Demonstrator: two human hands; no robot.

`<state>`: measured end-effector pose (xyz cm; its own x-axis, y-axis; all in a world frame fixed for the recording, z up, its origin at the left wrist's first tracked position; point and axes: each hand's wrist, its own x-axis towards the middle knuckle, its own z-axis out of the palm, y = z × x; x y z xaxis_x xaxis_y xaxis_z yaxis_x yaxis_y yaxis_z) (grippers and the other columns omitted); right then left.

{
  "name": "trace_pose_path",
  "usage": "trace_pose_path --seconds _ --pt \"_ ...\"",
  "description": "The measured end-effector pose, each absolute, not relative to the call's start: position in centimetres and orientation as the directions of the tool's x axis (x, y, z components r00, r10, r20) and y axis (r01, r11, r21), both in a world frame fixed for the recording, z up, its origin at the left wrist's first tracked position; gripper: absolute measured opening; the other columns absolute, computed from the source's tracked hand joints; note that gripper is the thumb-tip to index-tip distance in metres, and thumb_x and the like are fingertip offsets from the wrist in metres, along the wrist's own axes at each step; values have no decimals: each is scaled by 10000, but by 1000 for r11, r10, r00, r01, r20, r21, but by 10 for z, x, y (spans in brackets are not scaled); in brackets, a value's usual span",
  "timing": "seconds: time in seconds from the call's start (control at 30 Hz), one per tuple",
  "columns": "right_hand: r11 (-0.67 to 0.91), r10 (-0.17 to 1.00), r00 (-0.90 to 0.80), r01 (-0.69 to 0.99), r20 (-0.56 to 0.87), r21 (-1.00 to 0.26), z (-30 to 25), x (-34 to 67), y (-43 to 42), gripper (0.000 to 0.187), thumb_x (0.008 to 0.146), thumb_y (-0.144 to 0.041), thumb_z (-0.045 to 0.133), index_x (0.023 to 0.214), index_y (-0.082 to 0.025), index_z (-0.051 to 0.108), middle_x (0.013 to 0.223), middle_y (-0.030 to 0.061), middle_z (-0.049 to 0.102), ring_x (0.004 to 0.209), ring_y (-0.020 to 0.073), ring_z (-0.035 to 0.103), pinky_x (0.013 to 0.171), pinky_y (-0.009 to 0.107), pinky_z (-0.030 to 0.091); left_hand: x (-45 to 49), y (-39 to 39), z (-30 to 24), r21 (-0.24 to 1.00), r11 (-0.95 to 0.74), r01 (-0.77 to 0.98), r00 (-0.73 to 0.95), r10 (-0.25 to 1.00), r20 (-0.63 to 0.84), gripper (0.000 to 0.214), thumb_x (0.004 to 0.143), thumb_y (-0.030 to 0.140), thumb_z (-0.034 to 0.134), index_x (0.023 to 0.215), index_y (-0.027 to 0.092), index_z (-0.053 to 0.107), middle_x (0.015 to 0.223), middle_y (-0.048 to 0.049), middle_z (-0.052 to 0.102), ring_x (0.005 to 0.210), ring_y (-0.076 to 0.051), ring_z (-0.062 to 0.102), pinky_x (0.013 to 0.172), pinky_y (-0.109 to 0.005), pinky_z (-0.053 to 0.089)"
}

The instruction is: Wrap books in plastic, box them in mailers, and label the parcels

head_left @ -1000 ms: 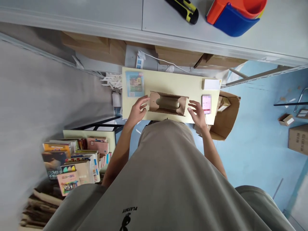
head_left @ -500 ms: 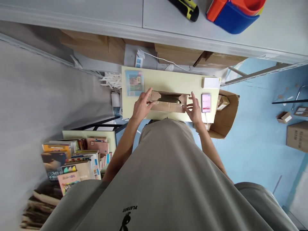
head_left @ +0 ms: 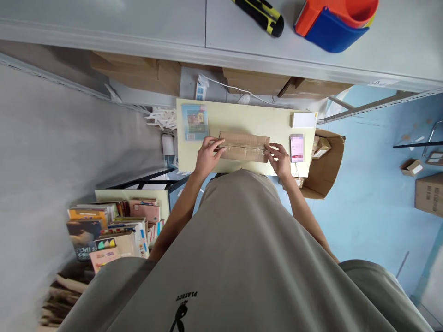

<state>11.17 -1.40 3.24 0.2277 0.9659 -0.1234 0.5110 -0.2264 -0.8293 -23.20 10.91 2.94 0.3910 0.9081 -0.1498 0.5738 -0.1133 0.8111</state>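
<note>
Left hand (head_left: 206,156) loosely spread, touching left end of cardboard box (head_left: 244,153); right hand (head_left: 279,159) likewise at right end; top flaps (head_left: 244,139) meet; phone (head_left: 296,148) nearby on tabletop (head_left: 249,118).

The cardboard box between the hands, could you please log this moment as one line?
cardboard box: on table, flaps folded over; left hand: touching left end; right hand: touching right end; phone: right of right hand

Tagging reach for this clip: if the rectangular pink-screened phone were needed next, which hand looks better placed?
Probably the right hand: it touches the right end of the brown cardboard box, near the phone. The left hand is at the box's opposite end, farther away.
</note>
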Motion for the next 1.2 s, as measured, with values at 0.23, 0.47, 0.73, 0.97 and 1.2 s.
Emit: trace_pose_path --seconds 0.23,0.47,0.73,0.97,1.2 --pt "-240 963 243 564 -119 -790 14 110 -12 627 1145 -797 604 1227 -290 963 1389 119 802 966 241 826 886 464 778 -235 109 16 700 -175 692 369 919 -135 350 1175 452 697 1395 255 885 1429 -135 744 1101 -237 823 1025 -357 678" --pt "-241 942 327 498 -76 -833 7 102 -9 645 1125 -810 633 1160 -267 980 1302 143 829 986 266 846 882 462 755 -229 108 13 683 -138 717 300 946 -124 335 1160 430 698 1343 252 915 1385 -125 790 973 -207 807 975 -340 656" --pt "-290 934 331 480 -135 -828 10 102 0 590 1133 -761 656 1182 -268 977 1338 137 831 1034 262 844 924 440 757 -219 117 21 691 -104 716 271 953 -137 313 1160 413 694 1296 242 918 1378 -125 784 991 -213 812 983 -335 652" --pt "-216 949 311 506 -58 -835 16 112 1 510 1156 -688 667 1229 -284 971 1371 139 833 1095 294 864 954 470 758 -219 108 19 730 -113 674 268 958 -99 306 1151 392 709 1331 242 905 1396 -128 792 1063 -229 836 1088 -378 673" --pt "-262 938 330 465 -109 -846 10 118 0 536 1116 -736 680 1177 -292 974 1353 127 831 1078 287 853 967 485 769 -212 102 13 753 -96 651 248 964 -91 281 1125 318 714 1304 234 914 1356 -118 792 1020 -213 829 1065 -371 693"
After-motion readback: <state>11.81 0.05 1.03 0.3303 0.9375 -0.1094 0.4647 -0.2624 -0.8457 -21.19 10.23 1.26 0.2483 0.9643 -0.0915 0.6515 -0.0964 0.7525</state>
